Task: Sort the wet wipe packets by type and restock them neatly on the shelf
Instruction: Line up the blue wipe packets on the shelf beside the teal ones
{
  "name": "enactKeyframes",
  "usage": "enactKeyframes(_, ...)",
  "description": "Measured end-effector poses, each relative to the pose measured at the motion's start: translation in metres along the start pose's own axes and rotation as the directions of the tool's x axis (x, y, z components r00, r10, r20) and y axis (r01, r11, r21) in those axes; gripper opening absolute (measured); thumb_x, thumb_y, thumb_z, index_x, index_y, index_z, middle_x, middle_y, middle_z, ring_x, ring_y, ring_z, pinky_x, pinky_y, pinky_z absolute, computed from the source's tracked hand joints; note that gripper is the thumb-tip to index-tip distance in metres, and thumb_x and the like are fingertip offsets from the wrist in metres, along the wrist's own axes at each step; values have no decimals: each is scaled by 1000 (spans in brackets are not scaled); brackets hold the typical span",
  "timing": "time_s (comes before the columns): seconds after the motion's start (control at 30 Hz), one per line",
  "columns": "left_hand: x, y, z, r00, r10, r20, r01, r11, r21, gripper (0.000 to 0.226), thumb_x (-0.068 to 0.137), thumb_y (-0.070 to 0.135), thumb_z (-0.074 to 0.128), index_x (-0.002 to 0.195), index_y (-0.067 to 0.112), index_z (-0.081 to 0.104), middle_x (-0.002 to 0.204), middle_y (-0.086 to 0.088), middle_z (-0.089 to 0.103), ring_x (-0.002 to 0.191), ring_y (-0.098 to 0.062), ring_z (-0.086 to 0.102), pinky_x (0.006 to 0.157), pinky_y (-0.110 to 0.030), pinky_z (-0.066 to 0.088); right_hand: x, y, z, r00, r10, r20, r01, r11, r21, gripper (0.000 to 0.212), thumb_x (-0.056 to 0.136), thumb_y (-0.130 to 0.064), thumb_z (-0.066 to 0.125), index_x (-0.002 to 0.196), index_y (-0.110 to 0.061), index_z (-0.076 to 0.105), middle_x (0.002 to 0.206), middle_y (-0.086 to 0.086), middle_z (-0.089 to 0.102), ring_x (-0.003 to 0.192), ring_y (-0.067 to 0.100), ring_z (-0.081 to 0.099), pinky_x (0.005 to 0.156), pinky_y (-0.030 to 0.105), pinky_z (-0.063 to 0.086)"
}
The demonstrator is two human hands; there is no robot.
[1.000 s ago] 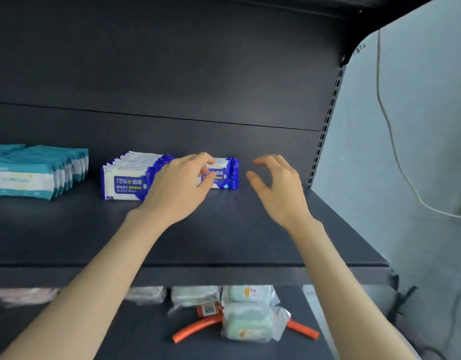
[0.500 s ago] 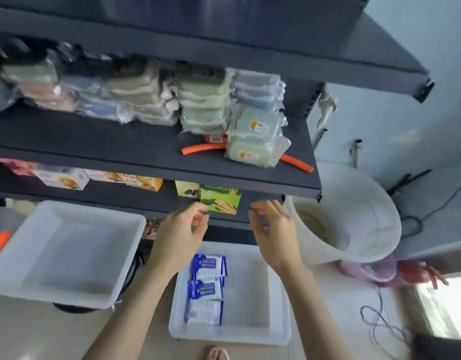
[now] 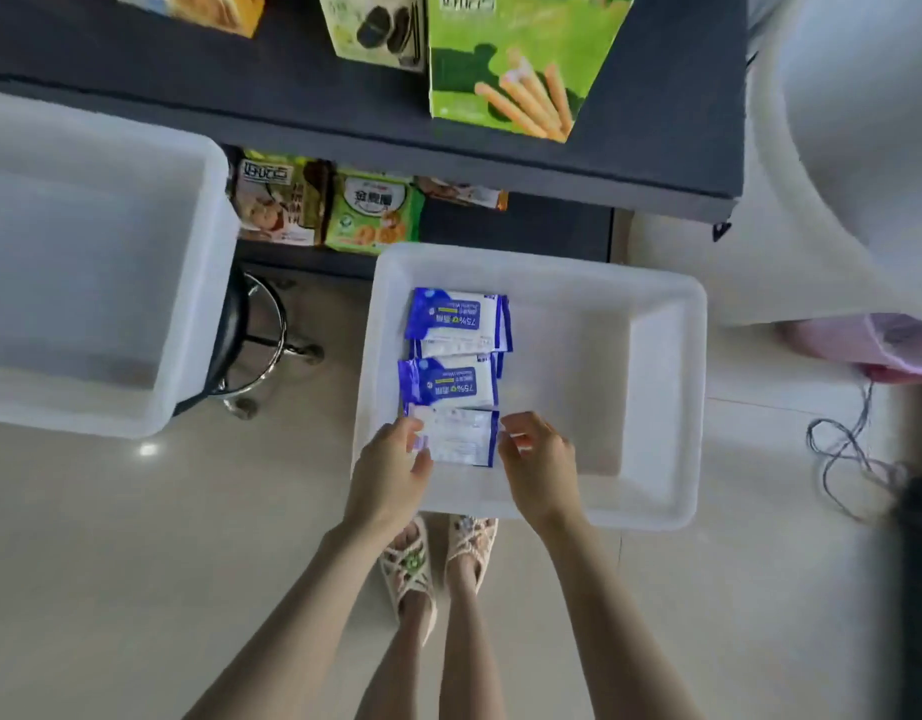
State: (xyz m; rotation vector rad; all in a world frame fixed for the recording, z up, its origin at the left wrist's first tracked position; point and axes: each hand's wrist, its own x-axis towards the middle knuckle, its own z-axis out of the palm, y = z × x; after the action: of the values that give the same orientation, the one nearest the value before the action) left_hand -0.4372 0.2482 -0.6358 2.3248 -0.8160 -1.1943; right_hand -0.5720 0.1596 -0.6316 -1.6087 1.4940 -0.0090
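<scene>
Pale tiled floor [image 3: 111,553], white bin [image 3: 651,387] at frame centre, dark shelf [image 3: 656,163] above. Left hand [image 3: 391,475] and right hand [image 3: 539,465] apparently pinching nearest wipe packet [image 3: 461,436].

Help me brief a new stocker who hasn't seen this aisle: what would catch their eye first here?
Probably the blue-and-white wipe packets lined up at the left of a white tray on the floor, with the left hand and right hand closing on the nearest packet. Next, the bright green biscuit-stick box on the dark shelf above, and a larger white tub at left.
</scene>
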Motion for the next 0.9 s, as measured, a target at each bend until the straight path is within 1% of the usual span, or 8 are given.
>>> enactKeyframes(0.13, 35, -30, 45, 988, -145, 59, 147, 989, -33, 42, 89, 9, 60, 128, 6, 47, 116, -7, 52, 102, -18, 54, 76, -14, 36, 34, 42, 44, 983, 164, 79, -165, 986, 7, 21, 91, -14, 59, 110, -7, 61, 109, 9, 67, 96, 25, 64, 86, 42, 53)
enactKeyframes(0.27, 68, -49, 72, 968, -241, 68, 245, 968, -59, 56, 85, 15, 68, 132, 11, 39, 126, -7, 45, 105, -20, 53, 78, -24, 46, 66, 64, 69, 936, 297, 189, -307, 951, 24, 38, 89, -20, 63, 122, -9, 47, 118, 7, 57, 98, 23, 57, 87, 40, 53)
enactKeyframes(0.4, 87, -60, 90, 969, -242, 50, 242, 970, 0, 52, 81, 15, 69, 123, 11, 38, 120, -14, 48, 103, -31, 57, 88, -44, 49, 88, 79, 83, 897, 378, 228, -408, 908, 97, 44, 81, -19, 73, 111, -5, 44, 102, 4, 59, 84, 18, 54, 62, 18, 47)
enactKeyframes(0.53, 93, -62, 94, 966, -255, 44, 259, 956, -141, 50, 76, 10, 73, 115, 14, 41, 113, -5, 59, 98, -25, 60, 76, -34, 46, 98, 93, 86, 887, 368, 279, -404, 911, 82, 36, 72, -22, 80, 92, 1, 62, 85, 11, 68, 64, 21, 56, 56, 25, 42)
enactKeyframes(0.67, 95, -58, 89, 975, -222, -15, 214, 953, -213, 52, 77, 9, 72, 121, 13, 43, 105, -3, 59, 95, -23, 60, 75, -28, 41, 97, 102, 69, 892, 375, 253, -424, 888, 178, 26, 75, -19, 79, 86, -6, 59, 84, 9, 70, 83, 28, 67, 76, 43, 56)
enactKeyframes(0.77, 94, -50, 90, 979, -131, -154, 114, 986, -119, 59, 80, 15, 73, 129, 6, 41, 122, -9, 49, 111, -24, 50, 83, -27, 41, 90, 100, 50, 918, 359, 168, -395, 865, 309, 20, 79, -10, 75, 84, -11, 56, 84, 6, 66, 74, 21, 63, 62, 31, 52)
enactKeyframes(0.83, 97, -46, 95, 970, 18, -244, 1, 997, 78, 66, 80, 19, 74, 134, 3, 40, 137, -15, 41, 126, -30, 40, 95, -38, 42, 81, 99, 37, 930, 359, 84, -358, 827, 434, 22, 80, -3, 73, 86, -14, 54, 82, 2, 64, 67, 12, 60, 55, 22, 50)
enactKeyframes(0.9, 104, -43, 100, 951, 127, -281, -66, 974, 218, 69, 81, 22, 74, 137, 1, 40, 144, -20, 37, 132, -35, 36, 99, -46, 39, 76, 102, 29, 937, 350, 7, -306, 808, 504, 24, 80, 0, 71, 92, -13, 55, 81, -1, 62, 60, 6, 58, 50, 17, 48)
